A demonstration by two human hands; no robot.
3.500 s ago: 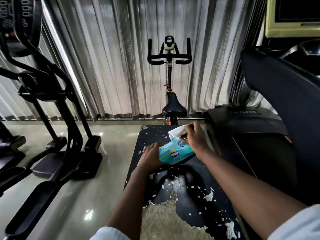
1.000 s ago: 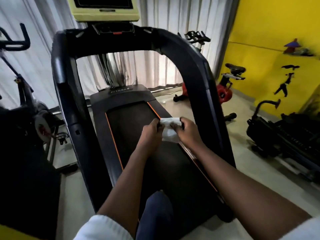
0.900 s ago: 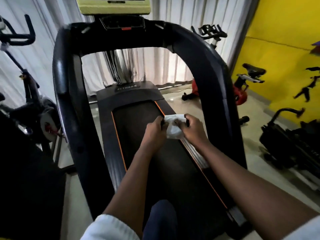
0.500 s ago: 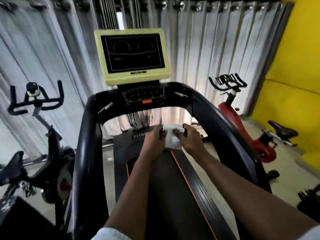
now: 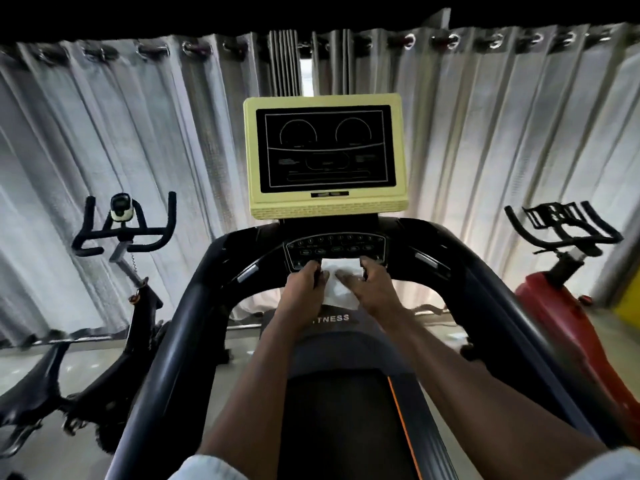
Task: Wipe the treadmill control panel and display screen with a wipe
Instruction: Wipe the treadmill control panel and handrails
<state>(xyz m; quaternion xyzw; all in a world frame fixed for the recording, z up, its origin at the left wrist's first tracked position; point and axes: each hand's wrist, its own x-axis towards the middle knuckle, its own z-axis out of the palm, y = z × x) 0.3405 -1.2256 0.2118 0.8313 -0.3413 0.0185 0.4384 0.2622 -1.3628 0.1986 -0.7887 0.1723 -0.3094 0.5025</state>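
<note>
The left hand [image 5: 304, 285] and right hand [image 5: 372, 287] each pinched an edge of the white wipe [image 5: 337, 289] with curled fingers, the soft, creased sheet spread between them. Judged step: unfolding, wiping not begun. Just beyond the fingertips sat the glossy black control panel [image 5: 336, 245] with oval buttons. Above it stood the flat display screen [image 5: 325, 148], yellow-framed. The next move called for pressing the wipe flat onto the panel.

Display screen [image 5: 325, 147] above control panel [image 5: 334, 244]; wipe [image 5: 336, 284] between left hand [image 5: 304, 287] and right hand [image 5: 371, 289], before panel.
</note>
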